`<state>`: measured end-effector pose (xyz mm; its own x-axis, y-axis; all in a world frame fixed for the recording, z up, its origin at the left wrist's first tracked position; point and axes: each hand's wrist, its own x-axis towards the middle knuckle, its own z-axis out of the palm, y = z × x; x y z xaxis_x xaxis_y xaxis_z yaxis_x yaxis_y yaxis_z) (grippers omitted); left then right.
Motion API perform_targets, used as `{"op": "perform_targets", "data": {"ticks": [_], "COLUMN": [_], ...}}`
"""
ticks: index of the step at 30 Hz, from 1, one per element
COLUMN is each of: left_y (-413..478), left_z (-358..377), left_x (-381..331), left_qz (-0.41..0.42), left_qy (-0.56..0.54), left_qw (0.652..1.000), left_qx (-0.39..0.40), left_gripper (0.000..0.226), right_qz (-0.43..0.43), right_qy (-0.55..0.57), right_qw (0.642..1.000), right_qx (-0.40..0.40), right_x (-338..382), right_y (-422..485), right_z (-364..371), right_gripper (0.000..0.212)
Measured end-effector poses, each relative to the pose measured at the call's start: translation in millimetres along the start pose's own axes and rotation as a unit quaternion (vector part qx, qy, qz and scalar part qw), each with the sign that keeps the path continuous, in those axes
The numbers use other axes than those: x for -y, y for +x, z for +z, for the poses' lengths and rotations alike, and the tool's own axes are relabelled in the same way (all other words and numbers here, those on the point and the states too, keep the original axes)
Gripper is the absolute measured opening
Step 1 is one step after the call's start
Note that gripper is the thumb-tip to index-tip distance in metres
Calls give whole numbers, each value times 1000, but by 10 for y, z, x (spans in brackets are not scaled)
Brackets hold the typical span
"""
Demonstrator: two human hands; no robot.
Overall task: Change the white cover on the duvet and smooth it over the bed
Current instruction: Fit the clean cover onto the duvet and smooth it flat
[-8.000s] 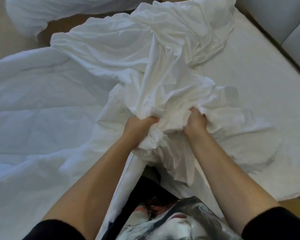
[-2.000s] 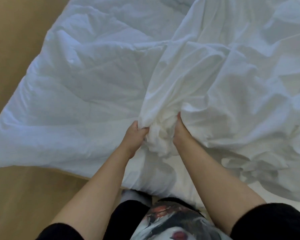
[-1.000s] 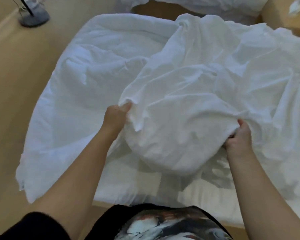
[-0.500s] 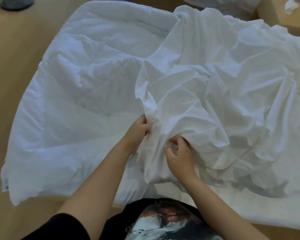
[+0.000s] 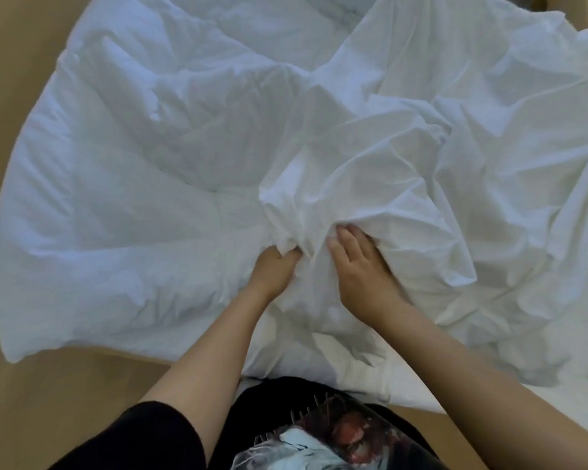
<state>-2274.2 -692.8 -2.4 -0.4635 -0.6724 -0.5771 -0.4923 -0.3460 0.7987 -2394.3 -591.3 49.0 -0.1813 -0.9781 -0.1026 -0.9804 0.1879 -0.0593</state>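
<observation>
Gripped in your left hand (image 5: pixel 274 273) was a bunched fold of the white cover (image 5: pixel 421 147); your right hand (image 5: pixel 360 266) rested straight-fingered on it. Cover lay crumpled, running away rightward, overlapping the duvet (image 5: pixel 133 198).

The crumpled white cover (image 5: pixel 404 157) seemingly overlaps the right of the puffy duvet (image 5: pixel 133 205).

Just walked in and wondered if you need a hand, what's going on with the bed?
A person is busy with the bedding. Their left hand grips a bunched fold of the white cover, and the right hand lies flat on the cover beside it, reaching toward that fold. The duvet lies spread to the left, seemingly bare, its corner out over the wooden floor. The cover is crumpled and not yet over the duvet.
</observation>
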Motion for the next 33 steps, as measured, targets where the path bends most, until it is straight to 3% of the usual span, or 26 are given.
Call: {"op": "perform_targets", "data": {"ticks": [2,4,6,10,14,17,20,23,26,30,33], "left_y": [-67,-108,-132,-158,-166,-200,-341,-526,-608,-524,-448], "left_z": [-39,-41,-54,-101,-149,-371,-739,-1087,-1218,-946,-812], "left_x": [-144,-301,-412,-462,-673,-963,-1195,-1237,-1028,-665,-521], "left_qz": [-9,-1,-11,-57,-24,9,28,24,2,-9,-32], "left_qy": [-139,-180,-180,-189,-117,-40,4,13,31,68,56], "left_qw": [990,984,984,980,991,995,992,986,980,982,981], "left_qx": [-19,-3,-1,-17,-62,-88,-120,-164,-195,-174,-185], "left_gripper": [14,11,10,8,8,21,25,26,31,24,25], "right_qz": [19,36,63,120,140,177,160,147,148,210,166], "right_qy": [-54,-96,-134,-163,-116,-21,6,42,58,110,66], "right_qw": [996,991,986,976,980,982,962,953,960,968,984], "right_qx": [68,87,75,85,83,-58,-222,-261,-229,-84,1], "right_x": [-44,-93,-173,-413,-602,-778,-936,-1001,-984,-908,-819], "right_y": [151,333,505,764,754,543,221,-25,-178,-221,-177], "right_z": [75,135,146,32,-220,-641,-1054,-1198,-1032,-625,-421], "right_gripper": [67,73,76,57,35,9,4,9,16,18,20]}}
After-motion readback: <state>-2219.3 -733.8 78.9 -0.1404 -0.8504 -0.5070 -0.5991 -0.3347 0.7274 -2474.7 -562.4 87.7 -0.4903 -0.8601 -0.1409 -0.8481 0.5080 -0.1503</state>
